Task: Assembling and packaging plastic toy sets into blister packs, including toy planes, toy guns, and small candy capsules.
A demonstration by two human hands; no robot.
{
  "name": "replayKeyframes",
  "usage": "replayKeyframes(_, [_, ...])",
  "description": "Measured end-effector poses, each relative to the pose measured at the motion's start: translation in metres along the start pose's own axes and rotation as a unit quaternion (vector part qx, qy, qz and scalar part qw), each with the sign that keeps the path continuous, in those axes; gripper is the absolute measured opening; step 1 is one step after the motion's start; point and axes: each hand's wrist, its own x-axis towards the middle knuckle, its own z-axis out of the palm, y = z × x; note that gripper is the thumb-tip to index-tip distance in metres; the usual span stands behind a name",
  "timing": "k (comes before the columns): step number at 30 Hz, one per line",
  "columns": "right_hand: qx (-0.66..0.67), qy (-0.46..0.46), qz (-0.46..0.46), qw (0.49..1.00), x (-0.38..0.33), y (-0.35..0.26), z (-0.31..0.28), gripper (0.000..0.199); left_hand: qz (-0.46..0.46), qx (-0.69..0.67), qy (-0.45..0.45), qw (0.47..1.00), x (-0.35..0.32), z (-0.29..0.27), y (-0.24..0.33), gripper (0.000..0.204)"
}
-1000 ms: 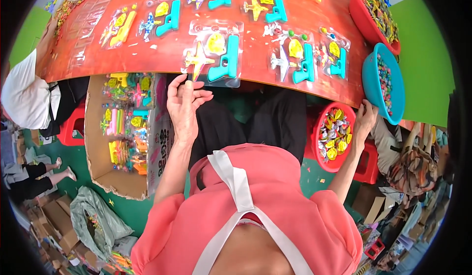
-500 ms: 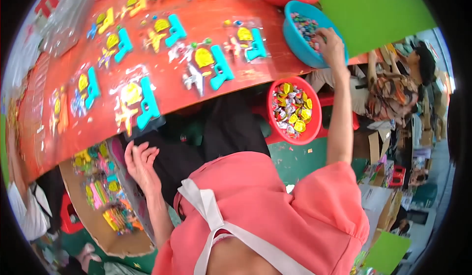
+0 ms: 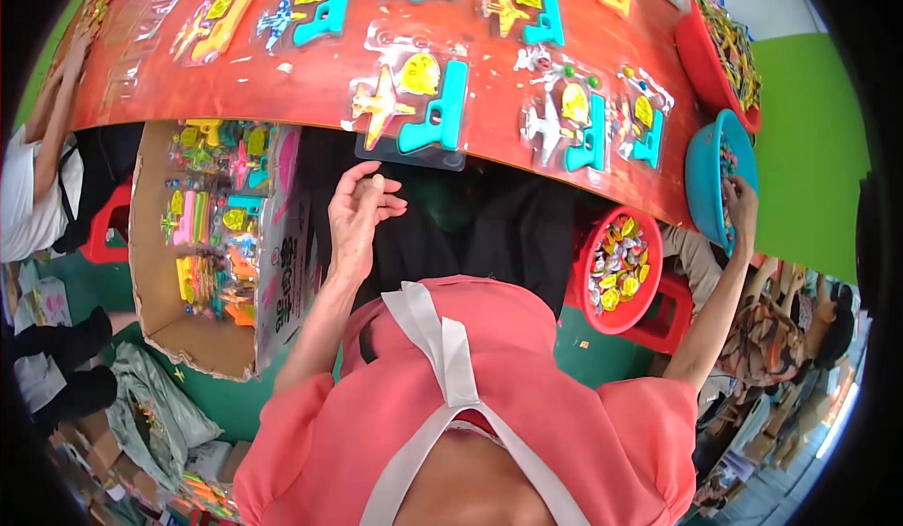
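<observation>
"Coloured balls (image 3: pixel 727 162) in the blue basin (image 3: pixel 699 174): picking?"

"I judge so: my right hand (image 3: pixel 742 208) is inside, its grip I can't tell. My left hand (image 3: pixel 359 214), fingers parted, hangs well left of the basin. Lifting needs a pinch."

Ahead of my coral blouse (image 3: pixel 513 366), left of its middle, I hold my left hand (image 3: pixel 361 214) half-curled, fingers loosely parted, while well out to the blouse's right my right forearm (image 3: pixel 722 310) stretches forward, my right hand (image 3: pixel 741 208) bent inward.
</observation>
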Motion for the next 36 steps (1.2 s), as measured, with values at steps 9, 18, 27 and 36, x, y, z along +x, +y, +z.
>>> replayKeyframes(9, [0.324,-0.031,-0.062,0.943,-0.023,-0.280,0.003,0.021,-0.020,0.014,-0.002,1.000,0.001,-0.006,-0.006,0.027])
replayKeyframes(18, [0.135,-0.100,-0.431,0.886,0.026,-0.443,0.110,0.020,-0.038,0.016,-0.029,0.999,-0.010,-0.006,-0.011,0.026])
replayKeyframes(27, [0.153,-0.176,-0.418,0.878,0.033,-0.469,0.112,0.027,-0.048,0.009,-0.019,0.999,-0.009,-0.022,-0.018,0.025])
replayKeyframes(36, [0.176,-0.137,-0.425,0.878,0.031,-0.504,0.132,0.028,-0.038,0.001,-0.026,0.999,-0.006,-0.023,-0.015,0.025])
